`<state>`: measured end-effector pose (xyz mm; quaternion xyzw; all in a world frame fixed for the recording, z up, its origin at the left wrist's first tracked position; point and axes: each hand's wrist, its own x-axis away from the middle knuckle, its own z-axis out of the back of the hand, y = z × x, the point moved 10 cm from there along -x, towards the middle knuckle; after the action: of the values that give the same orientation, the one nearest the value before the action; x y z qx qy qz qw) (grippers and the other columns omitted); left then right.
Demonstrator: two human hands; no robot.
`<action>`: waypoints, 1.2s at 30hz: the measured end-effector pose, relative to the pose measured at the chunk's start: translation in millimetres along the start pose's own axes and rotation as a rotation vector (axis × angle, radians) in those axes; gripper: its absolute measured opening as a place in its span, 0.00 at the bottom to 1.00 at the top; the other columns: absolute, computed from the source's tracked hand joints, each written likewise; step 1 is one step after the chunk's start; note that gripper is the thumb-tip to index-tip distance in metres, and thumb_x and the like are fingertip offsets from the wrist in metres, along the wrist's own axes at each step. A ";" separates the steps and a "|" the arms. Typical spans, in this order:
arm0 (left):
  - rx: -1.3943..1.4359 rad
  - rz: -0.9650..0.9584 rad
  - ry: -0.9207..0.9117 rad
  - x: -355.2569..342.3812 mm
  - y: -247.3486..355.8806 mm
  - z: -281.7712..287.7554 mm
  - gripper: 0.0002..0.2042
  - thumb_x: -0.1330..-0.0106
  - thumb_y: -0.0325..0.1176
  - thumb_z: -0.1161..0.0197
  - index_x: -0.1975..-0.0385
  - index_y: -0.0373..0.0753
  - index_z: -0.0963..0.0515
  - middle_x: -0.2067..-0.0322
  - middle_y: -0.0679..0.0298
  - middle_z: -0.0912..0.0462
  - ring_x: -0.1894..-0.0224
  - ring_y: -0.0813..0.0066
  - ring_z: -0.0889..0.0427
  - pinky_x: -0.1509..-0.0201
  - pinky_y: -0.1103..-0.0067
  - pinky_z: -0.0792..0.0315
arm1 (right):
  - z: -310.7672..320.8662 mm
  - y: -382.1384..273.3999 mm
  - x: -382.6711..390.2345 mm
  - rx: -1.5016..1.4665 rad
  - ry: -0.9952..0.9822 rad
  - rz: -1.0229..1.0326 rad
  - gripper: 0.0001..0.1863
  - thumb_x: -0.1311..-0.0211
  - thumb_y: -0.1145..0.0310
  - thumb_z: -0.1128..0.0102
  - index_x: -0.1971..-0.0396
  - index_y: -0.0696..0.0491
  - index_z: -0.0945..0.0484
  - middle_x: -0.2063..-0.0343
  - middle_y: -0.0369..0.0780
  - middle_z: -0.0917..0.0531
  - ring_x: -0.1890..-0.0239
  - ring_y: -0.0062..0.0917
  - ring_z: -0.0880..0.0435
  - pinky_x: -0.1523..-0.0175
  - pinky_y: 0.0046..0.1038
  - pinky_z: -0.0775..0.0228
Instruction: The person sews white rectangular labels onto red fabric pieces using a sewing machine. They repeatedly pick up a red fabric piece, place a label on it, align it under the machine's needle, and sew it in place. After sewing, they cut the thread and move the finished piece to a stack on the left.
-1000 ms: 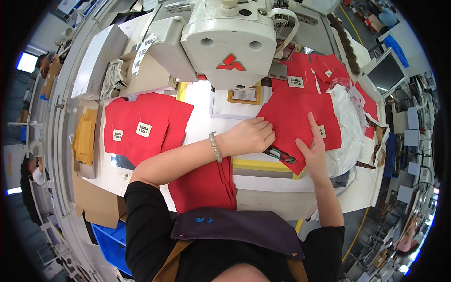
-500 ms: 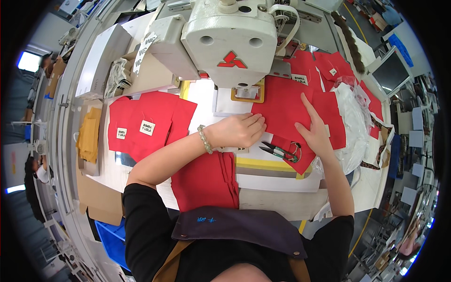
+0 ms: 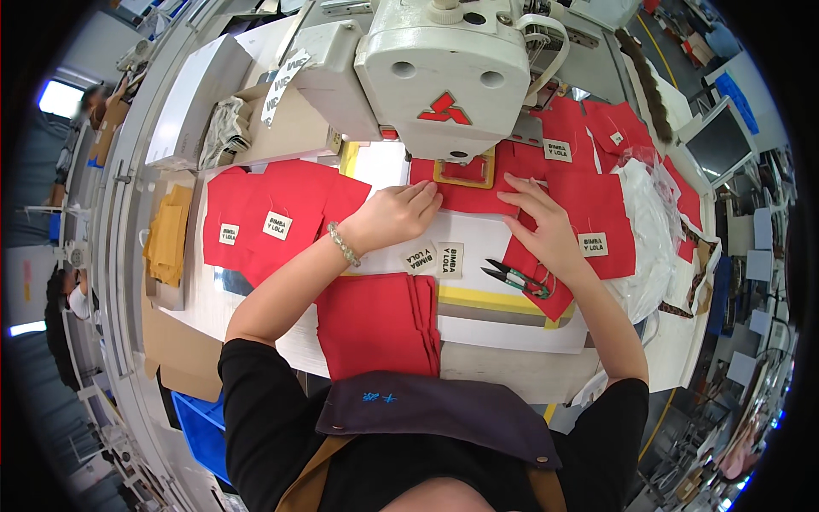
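Two bare hands, one at either side of a red fabric panel [image 3: 478,203], flat beneath the yellow frame [image 3: 492,171] of a white machine head [image 3: 439,77]. Left hand [image 3: 397,212] palm down, fingers bunched and nearly straight, tips at the panel's left front; impossible to tell whether pinching the cloth or merely resting on it. Right hand [image 3: 546,230] unclenched, fingers spread and angled inward over the panel's right part, thumb apart, grasping nothing visible. Left forearm [image 3: 294,290] slanting up from a black sleeve, with a beaded bracelet [image 3: 343,246] at the wrist; right forearm [image 3: 610,316] leaning in from the opposite side, elbow bent. Between the forearms, on the white work surface [image 3: 482,237], two pale printed labels [image 3: 450,260] side by side, and dark-bladed snips [image 3: 516,280] partly over another red piece. Nearer the body, a stack of red fabric [image 3: 375,328]; to the left, labelled red pieces [image 3: 294,192], then yellow cloth [image 3: 169,235] in a narrow box; to the right, more labelled red pieces [image 3: 567,192] beside crumpled white plastic [image 3: 644,230]. Farther out, a dark monitor [image 3: 723,147] at right, a blue crate [image 3: 200,439] low at left, and beyond, a cluttered workroom with people at the left edge.
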<state>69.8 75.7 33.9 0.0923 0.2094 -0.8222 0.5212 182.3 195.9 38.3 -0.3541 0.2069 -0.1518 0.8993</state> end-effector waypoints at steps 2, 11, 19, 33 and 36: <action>0.008 0.024 0.019 1.6 -5.7 -0.6 0.12 0.44 0.27 0.40 0.59 0.34 0.21 0.55 0.55 0.17 0.55 0.67 0.15 0.58 0.77 0.18 | -2.4 -2.5 -3.7 0.089 0.023 0.069 0.18 0.44 0.76 0.36 0.52 0.56 0.21 0.42 0.44 0.24 0.41 0.40 0.25 0.29 0.39 0.40; 0.107 0.270 0.072 5.3 -57.2 -16.3 0.06 0.39 0.31 0.42 0.66 0.40 0.19 0.67 0.64 0.14 0.67 0.70 0.15 0.62 0.75 0.23 | -1.0 14.5 -30.1 0.260 0.079 0.163 0.11 0.39 0.73 0.44 0.58 0.56 0.19 0.57 0.45 0.17 0.51 0.38 0.20 0.31 0.39 0.37; 0.163 0.431 -0.143 -2.1 -68.7 -24.9 0.06 0.36 0.34 0.39 0.66 0.42 0.17 0.73 0.61 0.15 0.71 0.66 0.16 0.65 0.72 0.23 | 1.8 11.1 -39.7 0.220 0.050 0.092 0.10 0.35 0.71 0.48 0.61 0.59 0.19 0.63 0.47 0.17 0.56 0.39 0.19 0.29 0.39 0.41; 0.337 0.393 -0.025 22.7 -54.8 5.8 0.15 0.44 0.41 0.30 0.61 0.40 0.19 0.53 0.62 0.17 0.56 0.66 0.19 0.46 0.69 0.27 | -10.9 -12.3 0.4 0.572 0.080 0.179 0.21 0.48 0.83 0.46 0.52 0.53 0.22 0.48 0.40 0.22 0.49 0.32 0.24 0.33 0.41 0.42; 0.330 0.406 -0.003 28.3 -55.0 9.7 0.14 0.45 0.40 0.30 0.62 0.40 0.18 0.53 0.62 0.19 0.53 0.64 0.21 0.43 0.69 0.30 | 0.0 -10.7 -2.8 0.575 0.140 0.132 0.17 0.47 0.80 0.46 0.56 0.52 0.21 0.51 0.38 0.22 0.50 0.31 0.23 0.42 0.38 0.37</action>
<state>8.8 68.6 45.7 0.2153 0.0488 -0.7238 0.6538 178.6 189.6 46.6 -0.0594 0.2394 -0.1694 0.9542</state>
